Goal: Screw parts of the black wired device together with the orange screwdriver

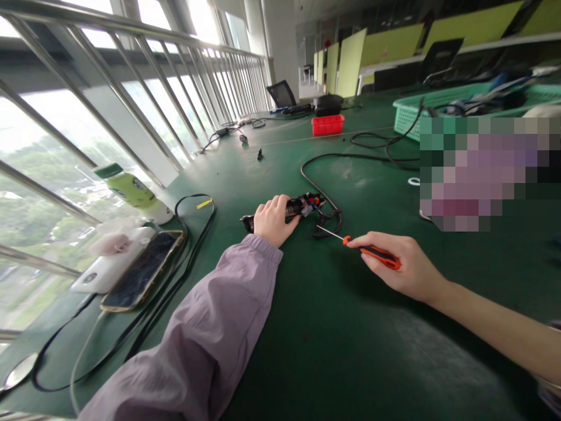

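Note:
My left hand (274,220) is wrapped over a long black corded device (298,207) and presses it on the green table. Red parts and coloured wires lie bare at the device's right end, where a thick black cable (322,190) loops close by. In my right hand (401,263) is a screwdriver (374,254) with an orange and black handle. Its thin metal shaft points left, and the tip is just below the exposed wiring, near a dark piece by the cable; whether it touches anything is unclear.
On the left are a phone (144,272), a white case, a black strap and a green-capped bottle (135,193) beside the railing (131,35). Toward the back stand a red basket (328,125) and a green basket (405,120) of cables. A pixelated patch hides the right side.

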Motion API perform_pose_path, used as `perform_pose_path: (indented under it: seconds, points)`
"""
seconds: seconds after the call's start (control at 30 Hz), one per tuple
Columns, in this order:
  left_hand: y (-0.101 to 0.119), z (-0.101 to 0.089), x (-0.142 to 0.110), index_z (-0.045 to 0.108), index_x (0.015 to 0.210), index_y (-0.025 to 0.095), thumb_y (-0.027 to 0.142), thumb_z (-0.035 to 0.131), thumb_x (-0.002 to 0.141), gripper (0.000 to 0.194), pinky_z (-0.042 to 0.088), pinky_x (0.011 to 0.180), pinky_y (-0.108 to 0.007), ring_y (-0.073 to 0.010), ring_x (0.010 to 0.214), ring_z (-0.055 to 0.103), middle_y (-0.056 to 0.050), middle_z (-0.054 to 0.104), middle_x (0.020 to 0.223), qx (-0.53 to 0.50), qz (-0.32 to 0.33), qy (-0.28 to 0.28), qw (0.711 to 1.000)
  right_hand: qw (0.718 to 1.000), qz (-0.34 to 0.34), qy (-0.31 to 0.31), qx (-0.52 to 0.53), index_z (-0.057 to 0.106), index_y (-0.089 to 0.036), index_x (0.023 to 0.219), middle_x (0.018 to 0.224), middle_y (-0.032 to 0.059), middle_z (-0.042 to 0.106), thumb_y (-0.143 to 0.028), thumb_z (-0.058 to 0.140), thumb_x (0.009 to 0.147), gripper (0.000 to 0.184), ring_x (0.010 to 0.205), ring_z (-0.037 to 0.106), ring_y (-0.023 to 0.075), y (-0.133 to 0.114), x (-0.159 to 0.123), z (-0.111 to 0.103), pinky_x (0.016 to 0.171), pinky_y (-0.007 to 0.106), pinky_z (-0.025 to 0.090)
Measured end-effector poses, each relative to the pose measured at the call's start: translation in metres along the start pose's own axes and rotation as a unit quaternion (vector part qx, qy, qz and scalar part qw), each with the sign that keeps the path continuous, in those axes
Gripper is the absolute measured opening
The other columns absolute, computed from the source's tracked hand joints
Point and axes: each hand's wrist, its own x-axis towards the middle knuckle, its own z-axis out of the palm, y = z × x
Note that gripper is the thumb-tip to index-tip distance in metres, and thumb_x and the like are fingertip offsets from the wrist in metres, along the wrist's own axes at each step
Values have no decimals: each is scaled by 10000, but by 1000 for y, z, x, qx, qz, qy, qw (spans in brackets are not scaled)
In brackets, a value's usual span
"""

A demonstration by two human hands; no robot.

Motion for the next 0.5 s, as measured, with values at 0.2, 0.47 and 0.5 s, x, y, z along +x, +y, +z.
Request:
perform_pose_path:
  seconds: [0.2,0.47,0.5]
  points:
    - [-1,0,0,509,1026,212,393,571,779,312,411,796,-341,-233,924,592,-44,629,989,-9,0,6,1000,1000,-18,15,-5,630,-200,937,820,15,677,-178,477,802,205,616,592,115,-1,-1,-1,591,244,452]
    - [1,-2,-2,533,991,217,439,583,757,326,426,758,-307,-214,892,621,-15,656,947,-24,31,11,999,997,-60,47,-12,613,-182,970,773,16,640,-151,478,822,203,588,558,102,-1,-1,-2,570,236,432]
    - [2,-2,-2,536,991,218,443,584,755,330,427,755,-306,-214,887,623,-15,658,945,-24,34,13,999,997,-56,42,-11,613,-182,973,789,19,645,-150,477,823,205,602,568,105,-1,-1,-2,579,239,435]
